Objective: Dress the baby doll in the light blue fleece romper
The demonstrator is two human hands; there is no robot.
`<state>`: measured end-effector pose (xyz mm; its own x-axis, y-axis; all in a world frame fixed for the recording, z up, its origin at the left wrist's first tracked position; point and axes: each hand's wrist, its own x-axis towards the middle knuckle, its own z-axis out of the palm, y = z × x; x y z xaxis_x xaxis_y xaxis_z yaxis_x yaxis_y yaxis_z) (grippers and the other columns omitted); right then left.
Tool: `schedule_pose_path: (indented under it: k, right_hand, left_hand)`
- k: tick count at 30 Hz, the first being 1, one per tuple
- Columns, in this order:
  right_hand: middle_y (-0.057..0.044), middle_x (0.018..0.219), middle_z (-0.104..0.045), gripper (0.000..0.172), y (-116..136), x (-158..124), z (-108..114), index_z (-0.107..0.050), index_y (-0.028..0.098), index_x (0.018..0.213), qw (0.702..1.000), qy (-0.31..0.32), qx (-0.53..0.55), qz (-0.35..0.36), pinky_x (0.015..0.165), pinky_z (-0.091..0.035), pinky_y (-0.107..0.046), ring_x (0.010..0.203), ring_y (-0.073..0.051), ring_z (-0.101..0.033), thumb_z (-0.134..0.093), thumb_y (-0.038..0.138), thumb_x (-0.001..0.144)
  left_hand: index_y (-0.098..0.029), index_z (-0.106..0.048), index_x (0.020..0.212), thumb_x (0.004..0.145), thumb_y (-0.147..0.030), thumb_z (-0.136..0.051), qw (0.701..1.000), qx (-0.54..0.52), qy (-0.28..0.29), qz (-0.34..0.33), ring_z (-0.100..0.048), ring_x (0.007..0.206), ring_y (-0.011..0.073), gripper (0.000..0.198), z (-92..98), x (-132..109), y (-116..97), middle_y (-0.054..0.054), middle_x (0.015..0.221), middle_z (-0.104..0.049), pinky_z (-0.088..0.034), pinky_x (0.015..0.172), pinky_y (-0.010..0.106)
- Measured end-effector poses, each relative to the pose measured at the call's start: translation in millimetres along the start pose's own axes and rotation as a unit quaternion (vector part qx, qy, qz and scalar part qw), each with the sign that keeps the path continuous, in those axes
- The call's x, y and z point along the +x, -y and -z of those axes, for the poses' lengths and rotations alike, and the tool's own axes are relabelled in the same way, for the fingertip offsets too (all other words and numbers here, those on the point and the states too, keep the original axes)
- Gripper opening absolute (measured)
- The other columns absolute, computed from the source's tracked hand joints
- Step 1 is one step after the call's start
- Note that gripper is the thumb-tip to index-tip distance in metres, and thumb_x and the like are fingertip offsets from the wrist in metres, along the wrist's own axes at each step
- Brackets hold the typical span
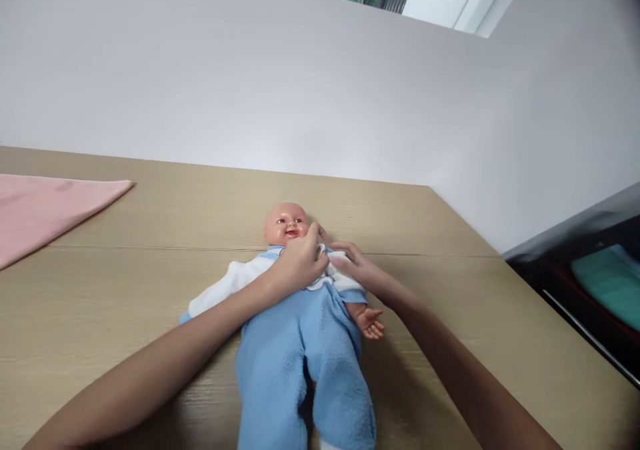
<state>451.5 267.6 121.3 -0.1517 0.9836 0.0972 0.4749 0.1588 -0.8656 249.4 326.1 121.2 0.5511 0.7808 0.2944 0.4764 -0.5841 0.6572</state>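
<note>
A bald doll (297,320) in a blue-and-white outfit (270,343) lies face up, arms out, on a tan surface (500,323).

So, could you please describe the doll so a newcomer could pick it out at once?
On the tan table below the pale wall, look to the middle. The doll lies on its back, left hand and right hand at its upper body. Unlike the pink cloth at left, it has a bald head and blue trousers.

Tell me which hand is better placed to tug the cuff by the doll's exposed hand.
Probably your right hand: it's at that sleeve, close to the cuff, while your left hand is nearer the doll's head.
</note>
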Motion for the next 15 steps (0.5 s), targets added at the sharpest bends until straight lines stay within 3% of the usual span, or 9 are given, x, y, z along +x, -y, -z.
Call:
schedule_pose_path:
  k: [1, 3, 5, 7, 11, 15]
  right_hand:
    - [-0.008, 0.121, -0.08, 0.048, 1.5, -10.0, 10.3, -0.064, 0.025, 0.142, 0.999, 0.051, 0.001, -0.014, 0.084, -0.065, -0.034, 0.104, -0.024, -0.078, -0.073, 0.045, 0.099]
    - [-0.004, 0.113, -0.082, 0.061, 4.2, -27.7, 34.2, -0.06, 0.028, 0.15, 0.992, 0.111, -0.062, -0.007, 0.072, -0.062, -0.031, 0.092, -0.024, -0.079, -0.078, 0.036, 0.092]
    - [0.0, 0.094, -0.082, 0.061, 7.5, -37.3, 56.2, -0.068, 0.031, 0.142, 0.971, 0.101, -0.216, 0.009, 0.061, -0.052, -0.029, 0.071, -0.022, -0.072, -0.079, 0.023, 0.083]
    - [-0.001, 0.088, -0.08, 0.049, 12.1, -38.2, 69.1, -0.074, 0.031, 0.13, 0.942, 0.098, -0.32, 0.026, 0.059, -0.044, -0.028, 0.067, -0.022, -0.07, -0.077, 0.021, 0.081]
    - [-0.005, 0.092, -0.081, 0.033, 16.9, -32.5, 66.7, -0.07, 0.027, 0.122, 0.91, 0.099, -0.4, 0.032, 0.062, -0.04, -0.031, 0.075, -0.028, -0.073, -0.07, 0.026, 0.089]
    - [-0.009, 0.112, -0.083, 0.036, 0.5, -35.2, 60.0, -0.067, 0.026, 0.134, 0.917, 0.08, -0.389, 0.022, 0.074, -0.049, -0.035, 0.092, -0.031, -0.077, -0.064, 0.036, 0.1]
  left_hand:
    - [-0.021, -0.051, 0.12, 0.091, -0.014, -0.056, 1.0, 0.007, -0.003, -0.003, -0.067, 0.07, 0.0242, 0.03, -1.1, -0.3, 0.8, -0.001, 0.077, -0.065, -0.037, 0.063, 0.032]
    - [-0.022, -0.052, 0.119, 0.09, -0.011, -0.054, 1.0, 0.023, -0.006, -0.01, -0.067, 0.069, 0.0246, 0.031, -3.2, -1.1, 0.8, -0.002, 0.072, -0.063, -0.035, 0.062, 0.033]
    - [-0.022, -0.053, 0.115, 0.089, -0.008, -0.052, 0.999, 0.041, -0.006, -0.015, -0.067, 0.07, 0.0251, 0.03, -4.9, -1.9, -0.8, -0.002, 0.071, -0.064, -0.035, 0.063, 0.033]
    - [-0.023, -0.054, 0.112, 0.088, -0.007, -0.053, 0.998, 0.059, -0.003, -0.015, -0.069, 0.073, 0.0255, 0.028, -5.4, -2.6, -2.5, -0.001, 0.074, -0.066, -0.035, 0.064, 0.034]
    - [-0.024, -0.055, 0.111, 0.089, -0.007, -0.054, 0.997, 0.07, 0.006, -0.007, -0.07, 0.074, 0.0253, 0.028, -2.7, -3.0, -2.0, 0.0, 0.076, -0.068, -0.036, 0.063, 0.033]
    - [-0.022, -0.054, 0.118, 0.098, -0.019, -0.057, 0.999, 0.043, 0.02, -0.015, -0.072, 0.079, 0.0265, 0.02, 3.7, -6.6, -2.9, 0.001, 0.081, -0.071, -0.041, 0.067, 0.034]
